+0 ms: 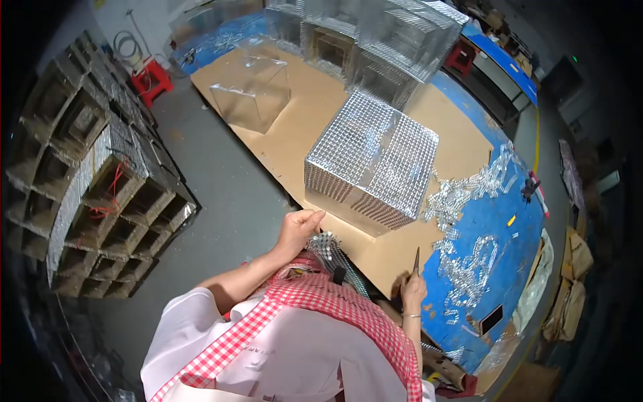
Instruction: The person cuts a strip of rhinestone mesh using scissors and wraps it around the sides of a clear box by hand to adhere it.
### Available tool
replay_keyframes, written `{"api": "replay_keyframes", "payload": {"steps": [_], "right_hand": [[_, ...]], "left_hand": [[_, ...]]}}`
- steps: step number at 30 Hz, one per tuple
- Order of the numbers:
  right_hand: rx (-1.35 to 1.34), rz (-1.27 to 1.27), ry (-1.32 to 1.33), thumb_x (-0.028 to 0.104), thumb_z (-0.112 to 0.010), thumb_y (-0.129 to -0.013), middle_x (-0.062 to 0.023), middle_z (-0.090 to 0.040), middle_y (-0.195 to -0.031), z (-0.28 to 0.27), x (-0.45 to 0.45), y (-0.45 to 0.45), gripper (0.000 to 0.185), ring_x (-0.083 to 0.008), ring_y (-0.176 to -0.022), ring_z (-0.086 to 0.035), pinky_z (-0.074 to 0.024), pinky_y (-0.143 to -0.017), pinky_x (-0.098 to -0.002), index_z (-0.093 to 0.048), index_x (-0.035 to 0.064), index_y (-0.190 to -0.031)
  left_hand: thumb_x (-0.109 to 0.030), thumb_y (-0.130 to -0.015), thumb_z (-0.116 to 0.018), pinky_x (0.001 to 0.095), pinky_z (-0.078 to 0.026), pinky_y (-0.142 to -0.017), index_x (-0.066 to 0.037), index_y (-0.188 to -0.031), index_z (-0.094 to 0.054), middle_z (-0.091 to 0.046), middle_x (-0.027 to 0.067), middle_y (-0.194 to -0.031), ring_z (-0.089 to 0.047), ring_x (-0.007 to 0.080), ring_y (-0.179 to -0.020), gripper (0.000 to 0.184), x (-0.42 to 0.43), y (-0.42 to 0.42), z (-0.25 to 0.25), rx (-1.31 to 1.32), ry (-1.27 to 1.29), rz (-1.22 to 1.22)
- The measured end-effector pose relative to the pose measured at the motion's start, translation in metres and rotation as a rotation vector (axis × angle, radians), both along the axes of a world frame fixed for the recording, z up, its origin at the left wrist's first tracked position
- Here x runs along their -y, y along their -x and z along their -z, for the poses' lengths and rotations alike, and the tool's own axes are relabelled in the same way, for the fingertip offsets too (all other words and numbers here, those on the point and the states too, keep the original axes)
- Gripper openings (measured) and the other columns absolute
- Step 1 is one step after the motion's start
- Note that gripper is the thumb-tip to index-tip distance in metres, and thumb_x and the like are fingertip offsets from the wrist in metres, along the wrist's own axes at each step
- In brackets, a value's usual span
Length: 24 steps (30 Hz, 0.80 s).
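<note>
My left hand (297,236) is closed at the cardboard's near edge, thumb and forefinger pinched together. A strip of small mirror tiles (326,245) comes out beneath its fingers and trails down along my apron. Just beyond this hand stands a box covered in mirror tiles (372,157), with a plain seam across its top and an uncovered band low on the near side. My right hand (413,293) is closed around a slim dark pointed tool (416,261), point facing away from me; its exact kind is unclear. It is over the table edge, right of the box.
Loose mirror-tile strips (472,261) and a phone (491,320) lie on the blue tabletop (516,221) at right. A clear box (251,100) stands on the cardboard (234,67). Mirrored boxes (395,40) are stacked behind, others (114,194) at left near a red stool (151,82).
</note>
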State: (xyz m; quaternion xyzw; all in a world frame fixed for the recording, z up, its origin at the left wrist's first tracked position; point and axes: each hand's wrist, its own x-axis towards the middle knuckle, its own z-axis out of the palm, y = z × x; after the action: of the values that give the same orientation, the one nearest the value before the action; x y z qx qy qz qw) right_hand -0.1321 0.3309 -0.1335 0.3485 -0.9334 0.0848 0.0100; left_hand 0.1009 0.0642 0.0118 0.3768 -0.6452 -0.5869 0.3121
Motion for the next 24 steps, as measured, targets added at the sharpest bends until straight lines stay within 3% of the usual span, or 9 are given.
{"api": "replay_keyframes", "payload": {"steps": [3,5,6,9,10,17,20,23,24], "right_hand": [[0.452,-0.078,0.374,0.021,-0.061,-0.078,-0.0179,-0.063,-0.081,-0.060,0.064,-0.030,0.024,-0.0319,-0.074,-0.062,-0.0477,-0.067,-0.0369,-0.063,0.0008,-0.090],[0.622,-0.137,0.535,0.018,-0.060,-0.078,-0.0148,-0.063,-0.077,-0.065,0.092,-0.047,0.021,-0.0237,-0.071,-0.062,-0.0469,-0.064,-0.0308,-0.063,0.0018,-0.090],[0.762,-0.105,0.609,0.013,-0.059,-0.079,-0.0127,-0.063,-0.075,-0.073,0.107,-0.061,0.017,-0.0181,-0.072,-0.062,-0.0471,-0.064,-0.0282,-0.063,0.0016,-0.092],[0.717,-0.244,0.828,0.006,-0.056,-0.082,-0.0134,-0.062,-0.083,-0.059,0.145,-0.086,0.015,-0.0166,-0.074,-0.062,-0.0481,-0.065,-0.0283,-0.061,-0.0004,-0.094],[0.704,-0.215,0.865,0.007,-0.056,-0.082,-0.0136,-0.062,-0.084,-0.058,0.157,-0.093,0.015,-0.0174,-0.074,-0.062,-0.0480,-0.066,-0.0285,-0.060,-0.0006,-0.095],[0.559,0.103,1.047,0.012,-0.054,-0.085,-0.0136,-0.062,-0.086,-0.048,0.226,-0.131,0.020,-0.0198,-0.076,-0.062,-0.0476,-0.067,-0.0273,-0.059,-0.0007,-0.099],[0.610,0.272,1.225,0.009,-0.056,-0.084,-0.0109,-0.063,-0.087,-0.025,0.250,-0.144,0.020,-0.0160,-0.075,-0.061,-0.0475,-0.068,-0.0251,-0.058,-0.0028,-0.100],[0.722,0.417,1.478,0.006,-0.058,-0.083,-0.0078,-0.063,-0.087,-0.019,0.270,-0.147,0.020,-0.0120,-0.076,-0.059,-0.0469,-0.069,-0.0226,-0.057,-0.0050,-0.100],[0.734,0.452,1.520,0.005,-0.059,-0.082,-0.0069,-0.062,-0.087,-0.018,0.273,-0.147,0.020,-0.0109,-0.076,-0.058,-0.0467,-0.069,-0.0219,-0.057,-0.0053,-0.099]], "left_hand": [[-0.020,-0.079,-0.066,0.0269,-0.040,-0.048,0.000,-0.071,-0.061,-0.057,0.0068,-0.058,-0.051,0.0108,-0.050,0.022,0.008,-0.006,-0.014,0.069,0.357,-0.016],[-0.020,-0.076,-0.068,0.0286,-0.044,-0.049,-0.002,-0.080,-0.063,-0.060,0.0099,-0.063,-0.057,0.0158,-0.052,0.019,0.018,-0.007,-0.028,0.069,0.583,-0.001],[-0.020,-0.075,-0.069,0.0320,-0.047,-0.050,-0.008,-0.102,-0.061,-0.063,0.0129,-0.072,-0.062,0.0241,-0.058,0.031,0.026,-0.009,-0.027,0.196,0.699,0.048],[-0.014,-0.074,-0.070,0.0291,-0.038,-0.045,-0.013,-0.113,-0.058,-0.046,0.0083,-0.054,-0.042,0.0155,-0.044,0.041,0.045,-0.003,-0.022,0.267,0.818,0.060],[-0.015,-0.073,-0.070,0.0318,-0.040,-0.046,-0.017,-0.122,-0.052,-0.047,0.0087,-0.054,-0.041,0.0177,-0.043,0.053,0.055,-0.003,-0.016,0.280,0.826,0.096],[-0.015,-0.074,-0.070,0.0322,-0.040,-0.048,-0.017,-0.125,-0.049,-0.046,0.0074,-0.055,-0.040,0.0157,-0.046,0.055,0.106,0.011,-0.021,0.302,0.763,0.240],[-0.012,-0.076,-0.068,0.0307,-0.045,-0.055,-0.013,-0.123,-0.052,-0.060,0.0095,-0.067,-0.049,0.0120,-0.054,0.050,0.129,0.016,-0.018,0.271,0.754,0.375],[-0.017,-0.076,-0.068,0.0343,-0.047,-0.055,-0.014,-0.118,-0.056,-0.064,0.0137,-0.074,-0.060,0.0245,-0.059,0.044,0.149,0.023,0.006,0.074,0.822,0.435],[-0.016,-0.076,-0.068,0.0335,-0.047,-0.055,-0.014,-0.117,-0.057,-0.064,0.0138,-0.073,-0.061,0.0228,-0.059,0.043,0.152,0.024,0.006,0.089,0.808,0.458]]}}
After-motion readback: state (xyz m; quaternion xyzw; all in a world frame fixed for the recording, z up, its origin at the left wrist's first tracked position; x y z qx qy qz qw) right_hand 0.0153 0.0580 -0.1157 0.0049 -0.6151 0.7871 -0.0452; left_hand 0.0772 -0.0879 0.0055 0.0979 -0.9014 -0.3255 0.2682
